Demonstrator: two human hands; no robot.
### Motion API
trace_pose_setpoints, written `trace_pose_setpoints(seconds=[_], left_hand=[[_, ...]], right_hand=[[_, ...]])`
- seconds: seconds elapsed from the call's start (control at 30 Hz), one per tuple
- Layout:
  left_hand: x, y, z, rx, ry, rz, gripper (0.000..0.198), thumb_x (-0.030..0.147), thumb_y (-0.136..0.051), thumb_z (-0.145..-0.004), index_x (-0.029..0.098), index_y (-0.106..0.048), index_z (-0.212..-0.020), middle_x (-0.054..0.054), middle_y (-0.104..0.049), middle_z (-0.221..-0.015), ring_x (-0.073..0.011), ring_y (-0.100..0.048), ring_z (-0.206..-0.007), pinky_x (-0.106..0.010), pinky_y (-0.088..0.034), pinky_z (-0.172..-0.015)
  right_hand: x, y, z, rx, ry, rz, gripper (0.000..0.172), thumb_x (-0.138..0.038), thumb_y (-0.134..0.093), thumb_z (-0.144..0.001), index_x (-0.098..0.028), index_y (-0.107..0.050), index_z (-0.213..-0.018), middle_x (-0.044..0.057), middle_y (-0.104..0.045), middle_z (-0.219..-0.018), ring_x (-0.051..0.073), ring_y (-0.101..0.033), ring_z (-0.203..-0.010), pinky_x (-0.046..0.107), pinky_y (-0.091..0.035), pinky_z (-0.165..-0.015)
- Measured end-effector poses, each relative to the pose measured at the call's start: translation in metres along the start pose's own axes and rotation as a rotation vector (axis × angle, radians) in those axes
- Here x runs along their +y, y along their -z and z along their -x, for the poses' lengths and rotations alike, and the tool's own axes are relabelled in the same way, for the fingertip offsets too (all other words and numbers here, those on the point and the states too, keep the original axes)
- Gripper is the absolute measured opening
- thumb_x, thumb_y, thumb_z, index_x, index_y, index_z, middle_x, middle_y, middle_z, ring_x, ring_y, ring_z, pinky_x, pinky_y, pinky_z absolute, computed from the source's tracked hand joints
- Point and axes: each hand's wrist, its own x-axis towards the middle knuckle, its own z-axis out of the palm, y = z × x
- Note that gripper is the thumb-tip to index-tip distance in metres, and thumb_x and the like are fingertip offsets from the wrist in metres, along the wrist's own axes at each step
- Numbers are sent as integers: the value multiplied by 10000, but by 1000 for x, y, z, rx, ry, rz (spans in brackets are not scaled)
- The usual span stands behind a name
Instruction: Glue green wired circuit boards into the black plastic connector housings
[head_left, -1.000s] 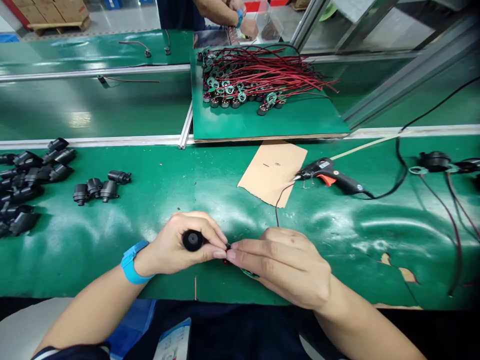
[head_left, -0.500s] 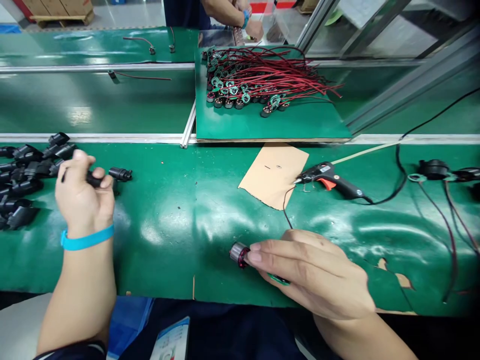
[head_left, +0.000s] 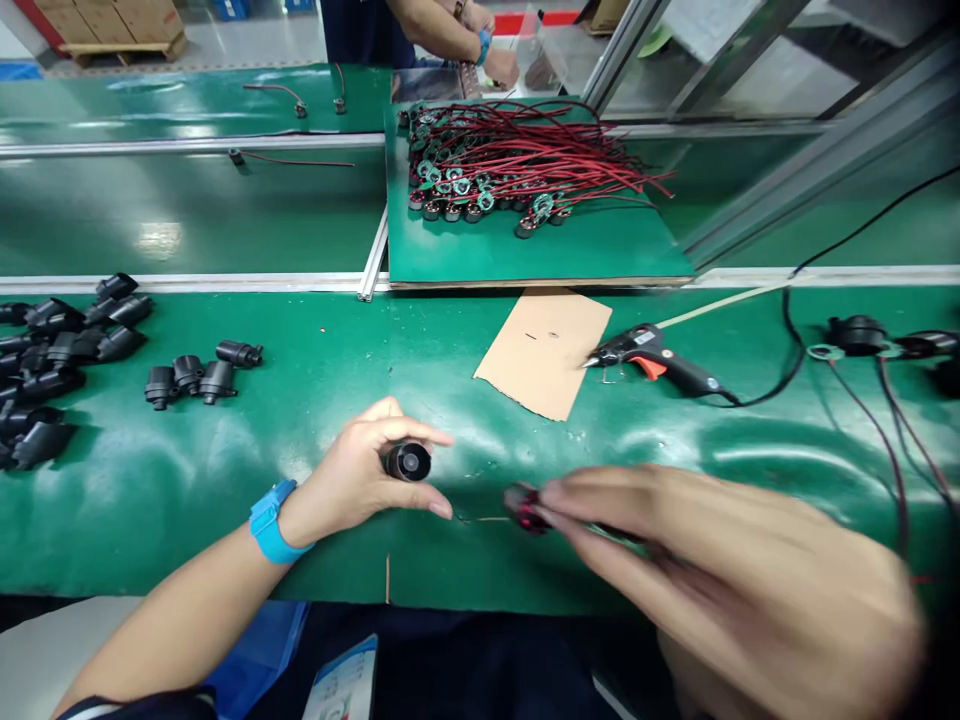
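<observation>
My left hand [head_left: 375,465], with a blue wristband, is around a black plastic housing [head_left: 409,462]. The round open end of the housing faces me and to the right. Thumb and forefinger reach out past it. To the right, my right hand [head_left: 720,550] is blurred by motion, its fingertips pinching a small motor [head_left: 527,507] with a metal can and a dark red part. Part of the motor is hidden behind the fingers. A gap of green table lies between motor and housing. Several small black housings [head_left: 217,380] stand at the left.
More black plastic parts [head_left: 60,345] are heaped at far left. A glue gun [head_left: 660,362] rests by a piece of cardboard [head_left: 546,350]. Red-wired motors [head_left: 517,165] lie on a raised green board. Wired black parts [head_left: 859,335] are at right. A co-worker's hands [head_left: 495,50] show behind.
My left hand has come from the black parts at the left to the middle, now with a black housing in it. My right hand and the motor have shifted right.
</observation>
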Motion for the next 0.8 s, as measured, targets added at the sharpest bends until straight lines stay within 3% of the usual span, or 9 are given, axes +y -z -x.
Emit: trace_pose_setpoints(seconds=[0.07,0.13,0.3,0.4,0.6,0.8], left_hand=[[-1,-7,0,-17,61,79,581,477,-962,-584,204,-671,-1006,-39,-685,-917,-181,-673,-767,-285,-544,-635],[-1,-12,1,-21,64,105,563,460,-970,-577,192,-622,-928,-58,-730,-961,-193,-706,-802,-282,-554,-662],[4,-18,0,-34,-36,-74,449,448,-942,-633,188,-666,-875,-10,-736,-830,-162,-677,-752,-250,-512,-669],[5,-18,0,-36,-88,-123,431,467,-927,-648,190,-659,-841,25,-711,-744,-130,-638,-662,-224,-474,-612],[1,-18,1,-72,-131,-97,408,449,-893,-717,200,-670,-951,-2,-744,-839,-150,-692,-734,-239,-523,-673],[-5,-15,-1,-40,-216,-24,407,421,-890,-727,225,-722,-1042,-76,-778,-1033,-232,-737,-1001,-335,-577,-879]], right_hand=[[2,-11,-45,9,-68,-50,162,-213,-721,-913,-226,-790,-1059,51,-796,-906,124,-666,-623,226,-481,-517],[6,-22,-68,16,-135,-118,69,-214,-734,-906,-213,-793,-941,9,-764,-771,78,-551,-500,213,-417,-466],[15,-44,-66,-65,-279,-331,60,-213,-752,-883,-173,-794,-897,-19,-687,-640,63,-413,-461,215,-319,-425],[19,-47,-64,-118,-314,-383,104,-211,-745,-884,-174,-798,-965,-10,-727,-710,59,-425,-479,201,-347,-443],[24,-35,-65,-134,-327,-364,159,-250,-677,-949,-179,-781,-1046,-11,-708,-719,84,-565,-571,199,-443,-522],[27,-32,-64,-172,-313,-362,205,-237,-693,-938,-209,-745,-1134,0,-737,-858,96,-639,-679,198,-500,-598]])
